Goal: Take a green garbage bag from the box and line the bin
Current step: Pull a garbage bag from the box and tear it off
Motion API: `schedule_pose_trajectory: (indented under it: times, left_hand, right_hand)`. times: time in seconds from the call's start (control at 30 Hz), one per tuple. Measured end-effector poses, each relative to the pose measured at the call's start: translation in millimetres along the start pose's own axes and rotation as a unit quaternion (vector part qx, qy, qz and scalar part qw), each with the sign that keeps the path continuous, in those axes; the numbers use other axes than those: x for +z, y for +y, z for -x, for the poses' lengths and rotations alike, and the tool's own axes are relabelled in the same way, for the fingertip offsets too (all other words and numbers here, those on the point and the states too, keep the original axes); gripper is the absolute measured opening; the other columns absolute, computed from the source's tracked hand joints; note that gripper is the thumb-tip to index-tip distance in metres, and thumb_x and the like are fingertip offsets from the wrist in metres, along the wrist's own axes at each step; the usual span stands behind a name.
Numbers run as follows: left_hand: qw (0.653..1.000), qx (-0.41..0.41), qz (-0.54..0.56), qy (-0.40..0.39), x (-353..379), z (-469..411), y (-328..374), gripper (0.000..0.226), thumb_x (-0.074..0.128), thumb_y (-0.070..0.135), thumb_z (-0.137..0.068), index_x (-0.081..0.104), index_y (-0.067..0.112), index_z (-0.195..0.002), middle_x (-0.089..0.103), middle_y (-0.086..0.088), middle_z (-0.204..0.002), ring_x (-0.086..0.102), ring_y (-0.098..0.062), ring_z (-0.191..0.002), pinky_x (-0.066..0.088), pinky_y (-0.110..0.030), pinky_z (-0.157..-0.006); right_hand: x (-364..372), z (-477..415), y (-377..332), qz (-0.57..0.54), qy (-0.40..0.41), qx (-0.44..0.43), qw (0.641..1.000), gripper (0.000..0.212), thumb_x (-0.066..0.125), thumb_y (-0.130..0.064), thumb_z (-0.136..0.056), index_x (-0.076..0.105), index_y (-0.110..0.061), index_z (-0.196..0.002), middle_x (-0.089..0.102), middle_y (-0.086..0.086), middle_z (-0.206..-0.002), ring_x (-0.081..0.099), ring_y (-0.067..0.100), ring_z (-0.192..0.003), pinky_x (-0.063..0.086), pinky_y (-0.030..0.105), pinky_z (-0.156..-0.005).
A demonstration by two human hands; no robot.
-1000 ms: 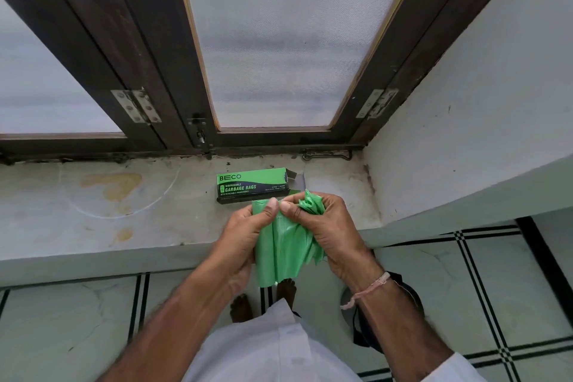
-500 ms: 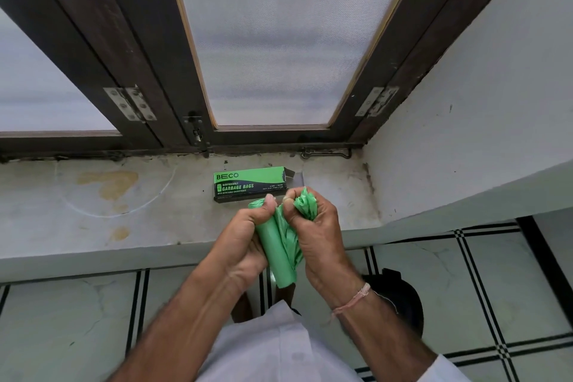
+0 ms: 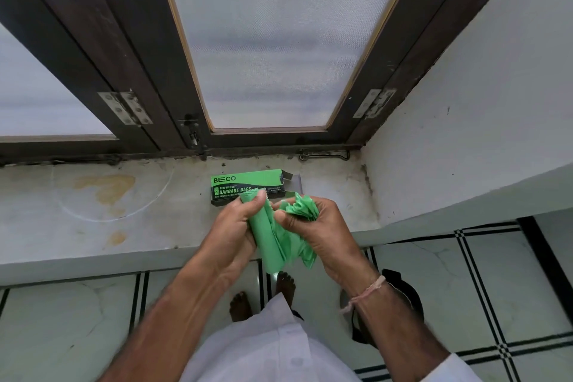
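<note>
The box [image 3: 248, 184] reads "BECO" on its green top. Below stands "GARBAGE BAGS". The smaller print above that is blurred, perhaps "BIOFRIENDLY".

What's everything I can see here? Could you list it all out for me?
garbage bag: one, green, partly unrolled, held between both hands over the ledge's edge
box: one, green and black, lying on the ledge, right end open
ledge: one, pale stone, stained, below the window
window: dark wooden frames, frosted panes, metal hinges
wall: white, on the right
floor: pale tiles with black lines
bin: one, black, on the floor, mostly hidden behind the right arm
feet: two, bare, on the floor
left hand: gripping the rolled part
right hand: gripping the bunched end, thread at the wrist
</note>
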State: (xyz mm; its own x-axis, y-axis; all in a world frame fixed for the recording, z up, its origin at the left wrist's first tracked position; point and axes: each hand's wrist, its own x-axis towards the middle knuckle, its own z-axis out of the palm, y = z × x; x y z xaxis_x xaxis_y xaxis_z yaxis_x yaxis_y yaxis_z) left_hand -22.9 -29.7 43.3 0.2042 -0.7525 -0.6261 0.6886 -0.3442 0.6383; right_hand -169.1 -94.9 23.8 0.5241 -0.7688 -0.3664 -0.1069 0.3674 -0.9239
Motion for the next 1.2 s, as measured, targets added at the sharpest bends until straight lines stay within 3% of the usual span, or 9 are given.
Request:
schedule_pose_trajectory:
  times: [0.27,0.4,0.5,0.6,0.7,0.77,0.9,1.03,1.2]
  left_hand:
    - [0.994,0.051,-0.095,0.027,-2.7,0.4,-4.1,0.014,0.058,0.015,-0.102,0.067,0.005,-0.104,0.081,-0.003,-0.089,0.077,-0.017,-0.086,0.062,-0.033,-0.076]
    - [0.997,0.042,-0.023,0.052,-1.7,-6.1,-7.7,0.014,0.058,0.014,-0.102,0.062,0.002,-0.109,0.077,-0.009,-0.090,0.076,-0.018,-0.081,0.063,-0.031,-0.070]
    - [0.996,0.049,0.029,0.062,-7.5,-10.7,-5.2,0.007,0.058,0.014,-0.102,0.059,0.008,-0.105,0.072,-0.008,-0.088,0.075,-0.019,-0.078,0.065,-0.033,-0.072]
    - [0.997,0.057,0.007,0.042,-9.7,-9.5,-5.5,0.010,0.058,0.017,-0.102,0.060,0.008,-0.105,0.075,-0.010,-0.090,0.076,-0.021,-0.081,0.065,-0.036,-0.075]
    - [0.996,0.069,-0.037,0.035,-9.8,-10.3,-3.5,0.015,0.056,0.022,-0.103,0.061,0.009,-0.106,0.080,-0.009,-0.094,0.077,-0.025,-0.087,0.064,-0.044,-0.078]
    - [0.995,0.074,-0.053,0.033,-10.2,-11.1,-1.0,0.018,0.055,0.024,-0.104,0.062,0.009,-0.107,0.080,-0.008,-0.093,0.078,-0.026,-0.088,0.063,-0.046,-0.080]
    - [0.996,0.071,-0.033,0.045,-10.6,-12.1,-1.3,0.014,0.055,0.022,-0.104,0.060,0.009,-0.108,0.078,-0.006,-0.086,0.078,-0.021,-0.080,0.063,-0.042,-0.074]
    - [0.994,0.083,0.006,0.076,-23.7,-18.9,6.1,0.014,0.055,0.023,-0.104,0.057,0.011,-0.112,0.076,-0.002,-0.082,0.078,-0.022,-0.079,0.061,-0.038,-0.068]
    - [0.994,0.080,0.017,0.069,-24.0,-22.2,2.7,0.012,0.056,0.023,-0.104,0.055,0.013,-0.110,0.075,0.000,-0.077,0.078,-0.020,-0.076,0.062,-0.037,-0.065]
  right_hand:
    - [-8.0,-6.9,6.9,0.048,0.014,0.019,0.999,0.017,0.081,-0.010,-0.086,0.076,0.002,-0.097,0.080,0.017,-0.099,0.077,0.031,-0.099,0.062,0.038,-0.089]
    - [-3.0,-7.8,10.0,0.029,0.048,0.000,0.998,0.005,0.075,-0.005,-0.090,0.073,-0.001,-0.089,0.077,0.019,-0.092,0.075,0.028,-0.090,0.063,0.043,-0.085]
    - [-1.7,-6.2,13.3,-0.008,0.093,0.006,0.996,0.007,0.071,-0.002,-0.092,0.072,-0.006,-0.087,0.071,0.016,-0.085,0.067,0.024,-0.081,0.061,0.036,-0.074]
    - [-5.4,-4.0,11.6,-0.037,0.048,0.030,0.998,0.006,0.067,-0.004,-0.095,0.073,-0.005,-0.094,0.074,0.012,-0.090,0.070,0.023,-0.084,0.061,0.030,-0.074]
    - [-9.1,-4.4,9.5,-0.024,-0.023,0.056,0.998,0.021,0.070,-0.017,-0.095,0.076,-0.001,-0.108,0.079,0.013,-0.107,0.076,0.028,-0.102,0.062,0.039,-0.088]
    - [-8.5,-4.9,7.8,0.008,-0.036,0.056,0.998,0.027,0.077,-0.020,-0.089,0.075,0.001,-0.107,0.079,0.016,-0.107,0.076,0.026,-0.103,0.061,0.040,-0.091]
    - [-7.2,-5.3,3.0,0.018,0.000,0.033,0.999,0.021,0.078,-0.011,-0.088,0.073,0.008,-0.095,0.079,0.006,-0.090,0.076,0.016,-0.090,0.058,0.025,-0.077]
    - [-16.6,-3.2,6.8,0.004,0.063,0.058,0.996,0.015,0.077,-0.019,-0.089,0.075,-0.003,-0.090,0.077,0.010,-0.083,0.074,0.026,-0.079,0.060,0.031,-0.056]
    - [-17.8,-2.2,5.3,-0.074,0.020,0.090,0.993,0.018,0.068,-0.019,-0.096,0.072,-0.001,-0.095,0.080,0.016,-0.098,0.075,0.025,-0.081,0.063,0.036,-0.065]
